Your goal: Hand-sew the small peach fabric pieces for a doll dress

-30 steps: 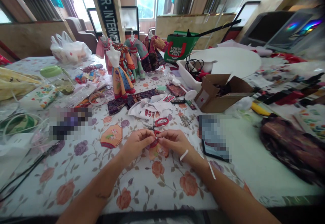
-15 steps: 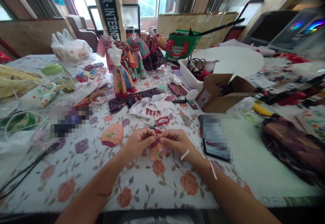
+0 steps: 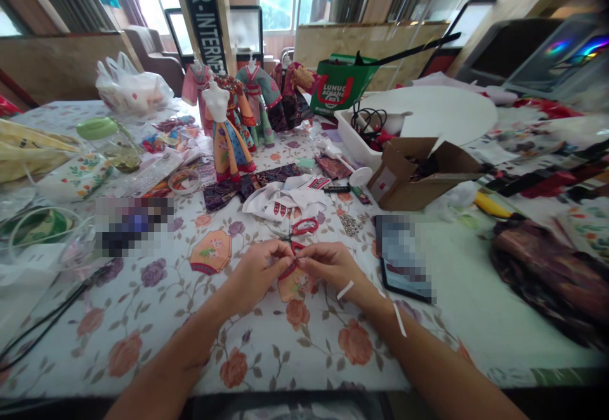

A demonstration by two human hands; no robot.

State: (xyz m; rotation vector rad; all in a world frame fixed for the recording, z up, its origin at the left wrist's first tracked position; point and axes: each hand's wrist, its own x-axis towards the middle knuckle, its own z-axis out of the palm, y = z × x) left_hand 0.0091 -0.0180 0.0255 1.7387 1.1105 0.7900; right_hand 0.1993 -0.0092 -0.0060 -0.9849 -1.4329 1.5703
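My left hand [image 3: 258, 272] and my right hand [image 3: 333, 262] meet fingertip to fingertip above the flowered tablecloth. Both pinch the top edge of a small orange fabric piece [image 3: 289, 287] with a dark red border, which hangs below the fingers. Anything finer between the fingertips is too small to make out. Just behind them lie red-handled scissors [image 3: 304, 225], partly covered by my fingers. A similar orange fabric piece [image 3: 212, 252], embroidered with a flower, rests flat left of my left hand. To the right of my right hand is a phone or tablet [image 3: 402, 261].
Small dress forms wear robes; the nearest has an orange skirt [image 3: 228, 147]. White printed cloth [image 3: 285, 199] lies behind the scissors, near small metal bits [image 3: 352, 224]. A cardboard box [image 3: 419, 179] and white bin [image 3: 354, 141] stand right. Dark fabric [image 3: 547, 274] is far right.
The hands stay almost in place, still pinching the fabric. The lower part of the orange piece has shifted slightly to the left.
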